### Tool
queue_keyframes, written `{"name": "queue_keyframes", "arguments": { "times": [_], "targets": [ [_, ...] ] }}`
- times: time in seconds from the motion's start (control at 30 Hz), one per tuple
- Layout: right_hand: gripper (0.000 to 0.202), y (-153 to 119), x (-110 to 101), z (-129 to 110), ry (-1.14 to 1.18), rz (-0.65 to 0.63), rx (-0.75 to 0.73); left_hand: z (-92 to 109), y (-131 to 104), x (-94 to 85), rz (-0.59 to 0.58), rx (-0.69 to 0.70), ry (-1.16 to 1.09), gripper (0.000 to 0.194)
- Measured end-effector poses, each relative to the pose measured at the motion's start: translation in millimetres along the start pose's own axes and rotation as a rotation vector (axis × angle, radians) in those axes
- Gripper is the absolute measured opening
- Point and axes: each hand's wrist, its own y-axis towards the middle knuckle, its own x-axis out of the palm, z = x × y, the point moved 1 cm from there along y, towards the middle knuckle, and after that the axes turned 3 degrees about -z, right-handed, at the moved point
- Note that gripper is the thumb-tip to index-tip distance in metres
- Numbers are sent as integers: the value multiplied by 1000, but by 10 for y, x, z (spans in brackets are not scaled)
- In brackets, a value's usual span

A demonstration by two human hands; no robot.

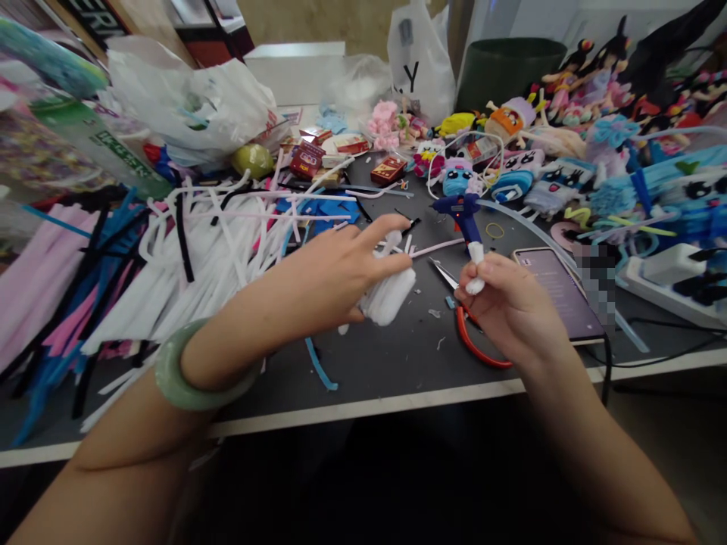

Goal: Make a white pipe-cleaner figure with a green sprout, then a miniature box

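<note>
My left hand [341, 269] reaches in with its index finger stretched out. Its thumb and other fingers curve around a thick white fuzzy pipe-cleaner piece [389, 297]. Between the fingers shows another white bit; how it joins the piece is hidden. My right hand [514, 299] pinches a small folded white pipe-cleaner piece [475, 278] between thumb and fingers, apart from the left one. Just beyond it lies a dark blue glue gun [463, 216] with a small red light. Red-handled scissors [475, 344] rest beside and partly under my right hand.
Loose white pipe cleaners [187, 280] cover the left side, with pink, blue and black ones. A phone [560, 291] and a white power strip [675, 284] lie at right. Fuzzy dolls [560, 185] crowd the back right. The table's pale front edge [363, 409] runs before me.
</note>
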Motion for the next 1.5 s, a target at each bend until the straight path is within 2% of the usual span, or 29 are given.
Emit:
{"name": "queue_keyframes", "arguments": {
  "times": [0.1, 0.17, 0.3, 0.43, 0.8, 1.0, 1.5],
  "targets": [
    [11, -39, 42, 36, 11, -14, 40, -61, 29, -63, 11, -63, 84, 65],
    [12, -73, 78, 73, 22, -39, 81, -68, 40, -89, 58, -95, 103, 61],
    [16, -154, 158, 151, 26, -112, 156, -54, 55, -86, 135, -117, 114, 54],
    [16, -204, 219, 209, 29, -157, 210, -28, 70, -74, 156, -129, 78, 48],
    [17, -168, 247, 296, 87, -134, 266, 35, 57, -101, 171, -141, 20, 54],
    [18, -188, 269, 300, 102, -119, 273, 78, 52, -130, 179, -153, 90, 48],
    [18, -199, 275, 312, 183, -117, 317, 112, 55, -139, 188, -181, 5, 50]
  ]
}}
